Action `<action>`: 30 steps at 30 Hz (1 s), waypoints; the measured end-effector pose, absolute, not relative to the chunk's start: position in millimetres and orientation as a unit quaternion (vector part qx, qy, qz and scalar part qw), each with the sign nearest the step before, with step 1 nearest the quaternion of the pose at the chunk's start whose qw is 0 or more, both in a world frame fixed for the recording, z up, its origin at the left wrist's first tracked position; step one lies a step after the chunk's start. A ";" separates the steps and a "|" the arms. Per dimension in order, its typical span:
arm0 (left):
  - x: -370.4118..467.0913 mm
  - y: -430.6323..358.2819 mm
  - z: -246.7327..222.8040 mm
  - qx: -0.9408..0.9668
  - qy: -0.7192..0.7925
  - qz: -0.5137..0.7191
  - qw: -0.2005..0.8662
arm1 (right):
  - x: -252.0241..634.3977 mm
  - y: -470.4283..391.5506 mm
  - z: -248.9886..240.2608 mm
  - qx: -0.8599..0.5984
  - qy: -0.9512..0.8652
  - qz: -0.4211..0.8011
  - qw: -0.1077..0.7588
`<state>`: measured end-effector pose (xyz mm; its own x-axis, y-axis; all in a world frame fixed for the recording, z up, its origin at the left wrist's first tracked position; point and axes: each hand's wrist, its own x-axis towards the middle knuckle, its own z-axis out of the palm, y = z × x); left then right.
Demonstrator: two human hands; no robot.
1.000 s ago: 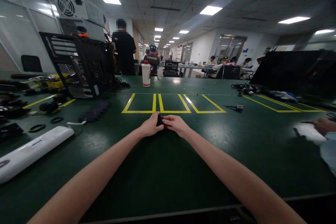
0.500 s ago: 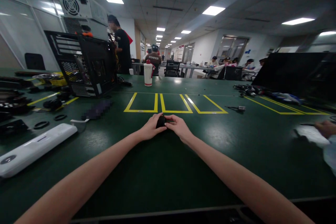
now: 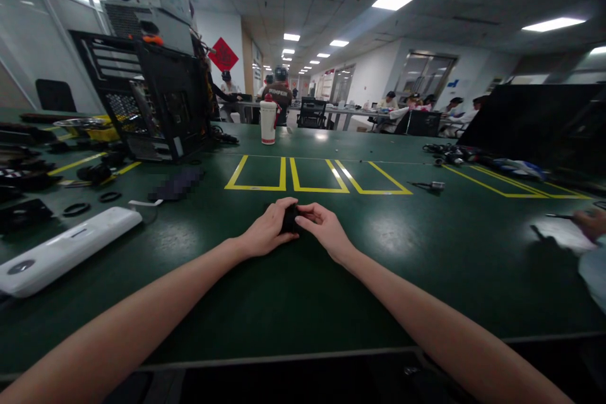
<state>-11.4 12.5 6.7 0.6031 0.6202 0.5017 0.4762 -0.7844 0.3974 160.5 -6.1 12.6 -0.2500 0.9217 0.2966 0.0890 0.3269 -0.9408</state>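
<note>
The black part [image 3: 290, 219] lies directly between the hands, over the desk [image 3: 274, 303], on the near side of the yellow tape [image 3: 255, 188]. The left hand [image 3: 262, 230] has its grip wrapped round it from the left; the right hand [image 3: 326, 230] pinches its right side. Neither is nearer. Fingers hide too much to tell its long axis.

Small held object [image 3: 290, 220]: black
Flat glossy tabletop [image 3: 303, 309]: dark green, yellow tape outlines [image 3: 255, 188]
Tall lidded cup [image 3: 267, 121]: white, red top
</note>
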 end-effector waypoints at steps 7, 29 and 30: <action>-10.7 14.2 5.1 0.889 0.311 0.322 0.094 | 163.4 1.2 9.2 -0.385 -0.677 0.443 0.445; -7.8 22.4 -0.9 0.882 0.331 0.329 0.070 | 162.4 7.5 10.2 -0.334 -0.631 0.534 0.453; -7.7 22.2 -1.0 0.882 0.330 0.330 0.070 | 162.2 6.3 10.7 -0.332 -0.632 0.535 0.452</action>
<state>-7.7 22.2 -1.0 0.5648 0.6281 0.5352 0.5357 -0.7724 0.3413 162.2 6.3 10.7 -0.3705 0.9031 0.2172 -0.0646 0.2082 -0.9759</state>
